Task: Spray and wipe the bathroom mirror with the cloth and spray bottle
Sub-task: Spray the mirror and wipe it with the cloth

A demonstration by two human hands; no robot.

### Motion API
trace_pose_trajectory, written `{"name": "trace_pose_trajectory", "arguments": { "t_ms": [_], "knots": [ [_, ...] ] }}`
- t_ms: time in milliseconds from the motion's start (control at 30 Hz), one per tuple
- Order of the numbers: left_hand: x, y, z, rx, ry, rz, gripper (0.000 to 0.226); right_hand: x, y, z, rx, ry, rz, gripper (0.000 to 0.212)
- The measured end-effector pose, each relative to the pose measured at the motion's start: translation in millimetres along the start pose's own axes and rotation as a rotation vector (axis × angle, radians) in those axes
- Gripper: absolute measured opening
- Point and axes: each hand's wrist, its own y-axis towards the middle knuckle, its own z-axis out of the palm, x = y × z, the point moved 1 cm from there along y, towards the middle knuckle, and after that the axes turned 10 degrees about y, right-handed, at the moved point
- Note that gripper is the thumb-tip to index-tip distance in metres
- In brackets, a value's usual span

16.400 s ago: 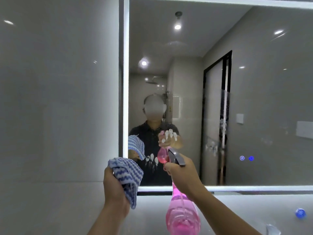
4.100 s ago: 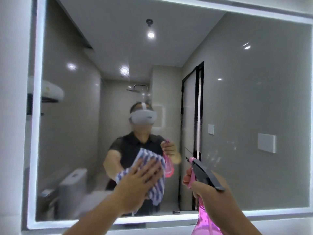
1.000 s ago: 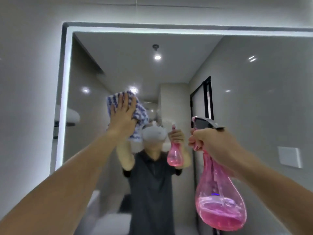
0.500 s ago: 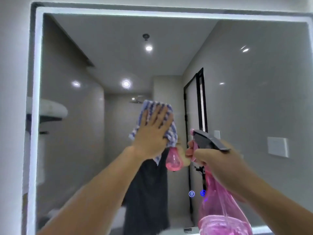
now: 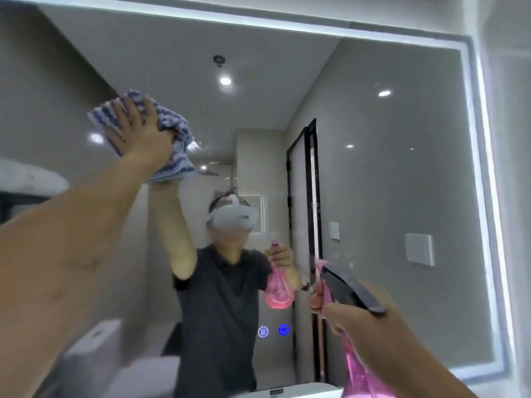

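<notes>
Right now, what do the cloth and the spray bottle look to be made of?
The cloth looks like soft woven or microfibre fabric: blue and white zigzag stripes, bunched in folds under the left hand. The spray bottle seems to be translucent pink plastic, since light passes through it, with an opaque matte grey head.

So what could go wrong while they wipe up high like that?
The left hand presses the cloth flat against the mirror with open fingers, so the loose cloth might slip and fall. Droplets remain just right of the cloth and may dry into spots if missed. The right hand holds the spray bottle close to the glass and could bump it.
</notes>
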Motion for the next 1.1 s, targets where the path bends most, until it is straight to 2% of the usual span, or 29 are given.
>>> {"name": "trace_pose_trajectory", "arguments": {
  "t_ms": [33, 100, 200, 267, 333, 367, 400, 433, 467, 567, 600, 633, 667, 700, 833, 900, 933, 967, 1067, 1100],
  "knots": [
    [-16.6, -5.7, 2.8, -0.073, 0.006, 0.054, 0.068, -3.7, -1.7, -6.2, 0.001, 0.006, 0.008, 0.027],
    [-59.1, -47.9, 12.5, -0.149, 0.071, 0.334, 0.066, -9.9, -2.9, -12.2, 0.016, 0.005, 0.009, 0.027],
    [-88.1, -146.0, 38.8, -0.142, 0.189, 0.768, 0.062, -14.5, -0.9, -5.9, 0.036, 0.043, 0.018, 0.017],
    [-72.3, -200.2, 45.7, -0.074, 0.194, 0.991, 0.063, -15.5, 2.4, 4.9, 0.067, 0.067, -0.03, 0.03],
    [-43.6, -220.9, 40.9, -0.007, 0.248, 1.211, 0.063, -17.1, 5.1, 13.5, 0.068, 0.058, -0.053, 0.033],
    [-25.2, -214.8, 37.7, -0.017, 0.28, 1.293, 0.063, -19.5, 6.7, 14.8, 0.06, 0.053, -0.05, 0.032],
    [-8.6, -202.9, 32.3, -0.03, 0.317, 1.304, 0.062, -23.3, 8.1, 13.1, 0.042, 0.056, -0.042, 0.031],
    [4.9, -186.3, 26.1, -0.091, 0.352, 1.249, 0.06, -28.7, 9.7, 8.8, 0.022, 0.06, -0.022, 0.028],
    [15.9, -167.4, 20.2, -0.125, 0.356, 1.094, 0.057, -34.2, 10.5, 3.0, 0.005, 0.057, 0.005, 0.026],
    [18.2, -120.7, 12.0, -0.101, 0.183, 0.388, 0.067, -50.4, 7.8, -17.2, -0.062, 0.01, 0.077, 0.024],
    [6.7, -117.7, 15.2, -0.084, 0.11, 0.198, 0.065, -55.1, 6.5, -22.7, -0.083, -0.007, 0.099, 0.025],
    [-8.7, -123.2, 18.5, -0.073, 0.062, 0.095, 0.064, -58.9, 4.7, -27.2, -0.097, -0.018, 0.127, 0.025],
    [-22.1, -134.5, 24.1, -0.068, 0.051, 0.083, 0.064, -62.8, 3.4, -30.2, -0.109, -0.018, 0.153, 0.026],
    [-33.0, -149.0, 31.0, -0.064, 0.055, 0.161, 0.065, -65.2, 2.0, -32.5, -0.115, -0.013, 0.173, 0.025],
    [-18.0, -206.8, 38.0, -0.023, 0.177, 0.742, 0.067, -62.1, -3.1, -35.3, -0.085, -0.023, 0.218, 0.02],
    [5.7, -199.5, 28.8, -0.045, 0.252, 0.918, 0.064, -55.8, -4.4, -37.9, -0.089, -0.018, 0.169, 0.025],
    [11.1, -188.6, 25.0, -0.073, 0.261, 0.884, 0.064, -53.3, -5.3, -39.8, -0.095, -0.001, 0.151, 0.026],
    [10.9, -175.0, 22.1, -0.092, 0.251, 0.744, 0.064, -50.8, -6.8, -41.4, -0.094, 0.014, 0.144, 0.026],
    [-19.1, -138.7, 20.7, -0.027, 0.101, 0.109, 0.062, -49.3, -14.1, -40.9, -0.067, 0.012, 0.171, 0.017],
    [-37.3, -137.6, 20.8, 0.01, 0.047, -0.001, 0.066, -48.5, -16.6, -39.7, -0.063, 0.0, 0.175, 0.013]
  ]
}}
